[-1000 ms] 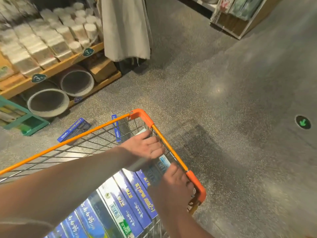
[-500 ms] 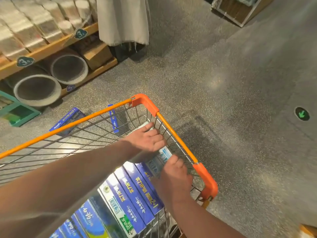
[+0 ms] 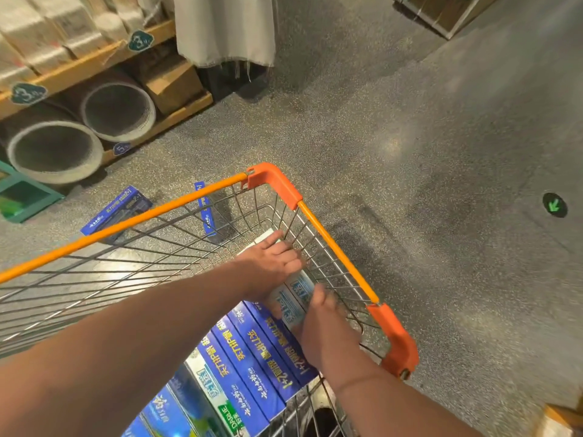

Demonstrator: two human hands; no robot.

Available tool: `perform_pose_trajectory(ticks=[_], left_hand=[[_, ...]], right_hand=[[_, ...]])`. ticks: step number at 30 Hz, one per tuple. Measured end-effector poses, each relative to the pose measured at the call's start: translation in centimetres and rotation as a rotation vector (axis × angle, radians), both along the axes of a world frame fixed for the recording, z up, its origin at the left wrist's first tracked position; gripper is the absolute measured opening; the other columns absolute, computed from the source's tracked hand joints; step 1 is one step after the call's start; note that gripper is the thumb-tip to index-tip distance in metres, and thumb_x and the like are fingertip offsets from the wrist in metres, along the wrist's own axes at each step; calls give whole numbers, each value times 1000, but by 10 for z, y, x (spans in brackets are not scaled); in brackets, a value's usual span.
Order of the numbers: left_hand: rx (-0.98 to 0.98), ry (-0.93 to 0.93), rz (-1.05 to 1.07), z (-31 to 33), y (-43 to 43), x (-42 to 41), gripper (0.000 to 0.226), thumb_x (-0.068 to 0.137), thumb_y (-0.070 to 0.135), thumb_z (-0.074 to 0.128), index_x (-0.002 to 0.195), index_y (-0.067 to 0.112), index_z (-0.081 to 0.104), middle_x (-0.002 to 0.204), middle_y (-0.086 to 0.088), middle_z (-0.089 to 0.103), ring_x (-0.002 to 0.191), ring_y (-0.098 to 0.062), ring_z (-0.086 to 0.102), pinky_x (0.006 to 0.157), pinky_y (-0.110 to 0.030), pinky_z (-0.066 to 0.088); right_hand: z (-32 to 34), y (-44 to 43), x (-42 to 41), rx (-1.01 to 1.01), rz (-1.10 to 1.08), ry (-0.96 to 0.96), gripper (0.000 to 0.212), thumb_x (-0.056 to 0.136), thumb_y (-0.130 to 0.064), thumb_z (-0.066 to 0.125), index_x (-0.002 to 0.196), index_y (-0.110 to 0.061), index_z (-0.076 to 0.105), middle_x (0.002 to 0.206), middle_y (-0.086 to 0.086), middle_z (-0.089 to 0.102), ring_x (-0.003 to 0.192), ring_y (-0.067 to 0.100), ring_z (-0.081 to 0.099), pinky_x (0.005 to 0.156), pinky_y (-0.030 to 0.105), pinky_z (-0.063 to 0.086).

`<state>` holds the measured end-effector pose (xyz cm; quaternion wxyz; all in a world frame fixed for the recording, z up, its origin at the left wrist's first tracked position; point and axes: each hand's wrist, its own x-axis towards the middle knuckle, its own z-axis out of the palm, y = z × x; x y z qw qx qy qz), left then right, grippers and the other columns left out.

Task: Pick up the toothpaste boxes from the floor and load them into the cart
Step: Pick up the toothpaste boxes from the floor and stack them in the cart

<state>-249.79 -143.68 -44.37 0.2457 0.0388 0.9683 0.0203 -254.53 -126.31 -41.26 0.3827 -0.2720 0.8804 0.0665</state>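
An orange-rimmed wire cart (image 3: pixel 335 247) holds a row of blue toothpaste boxes (image 3: pixel 252 351) lying side by side. At the right end of the row, by the cart's right wall, lies a pale toothpaste box (image 3: pixel 296 294). My left hand (image 3: pixel 271 266) grips its far end, fingers draped over the top and thumb along the left edge. My right hand (image 3: pixel 325 329) holds its near end, thumb on top. Two blue boxes lie on the floor beyond the cart, one flat (image 3: pixel 118 206) and one on its edge (image 3: pixel 204 209).
A wooden shelf (image 3: pixel 94 61) with wrapped goods, two big rolls (image 3: pixel 56 152) and a cardboard carton stands at the back left. A grey cloth (image 3: pixel 225 29) hangs beside it. A green arrow mark (image 3: pixel 554 205) is on the floor to the right.
Both hands have gone deeper into the cart with the pale box, bringing it down beside the blue row by the right wall. The view has tilted down and moved closer.
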Motion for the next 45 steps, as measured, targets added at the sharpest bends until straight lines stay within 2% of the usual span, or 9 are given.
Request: perform_pose_trajectory(ticks=[9, 15, 20, 27, 33, 37, 40, 43, 45], left_hand=[[36, -31, 103, -8, 9, 1, 116, 77, 88, 44, 160, 17, 5, 166, -6, 14, 154, -34, -1, 121, -58, -7], [65, -11, 273, -21, 16, 16, 92, 91, 80, 28, 157, 33, -18, 166, -3, -2, 152, -31, -19, 120, -56, -12], [61, -15, 272, -23, 17, 11, 90, 94, 76, 29, 157, 32, -17, 168, -1, -2, 153, -28, -18, 122, -54, -9], [94, -53, 372, -20, 25, 15, 89, 96, 74, 25, 157, 29, -20, 166, 6, -22, 149, -18, -30, 122, -50, -11], [219, 0, 458, -1, 32, 30, 59, 105, 56, 26, 159, 31, 20, 170, 3, -4, 155, -29, -9, 125, -48, 1], [218, -62, 449, -2, 36, 31, 60, 106, 53, 28, 161, 32, 15, 169, -1, -5, 154, -32, -10, 125, -51, 4], [169, -90, 442, -4, 41, 29, 66, 105, 54, 33, 161, 31, 9, 169, 0, -9, 154, -31, -12, 124, -51, 1], [140, -117, 422, -2, 41, 29, 70, 103, 57, 34, 161, 31, 6, 168, 0, -12, 154, -30, -12, 124, -51, 2], [150, -81, 435, 0, 40, 33, 66, 102, 59, 34, 160, 35, 12, 170, 0, -4, 155, -27, -3, 124, -51, 6]], right_hand=[[-12, -10, 1, 198, 45, -18, 112, 89, -29, 66, 154, -15, -24, 164, 7, 5, 149, 30, 15, 105, 66, 35], [-16, -5, 2, 194, 167, 74, 98, 99, -45, 45, 152, -5, -27, 162, 15, 10, 146, 32, 24, 110, 49, 28], [-24, -5, 1, 190, 121, 79, 94, 99, -46, 44, 153, -8, -23, 163, 14, 7, 148, 30, 19, 114, 43, 26], [-11, -13, 7, 202, 132, 140, 93, 94, -29, 54, 155, 3, -9, 157, 19, 24, 141, 32, 32, 108, 43, 39], [9, -19, 13, 325, 247, 49, 56, 98, -10, 48, 151, 1, 33, 156, 29, 28, 135, 34, 48, 101, 40, 46], [-9, -19, 17, 441, 359, -37, 64, 94, -16, 58, 153, -7, 35, 160, 21, 30, 146, 41, 31, 120, 59, 19], [-13, -25, 14, 502, 410, -42, 62, 95, -21, 59, 152, -7, 38, 156, 11, 41, 145, 42, 33, 117, 70, 9], [-11, -18, 13, 420, 265, -73, 67, 96, -23, 57, 154, -3, 30, 156, 22, 37, 142, 41, 38, 118, 60, 23], [1, -11, 11, 280, 186, -32, 58, 95, -23, 56, 147, -2, 42, 146, 21, 48, 134, 36, 50, 112, 47, 38]])
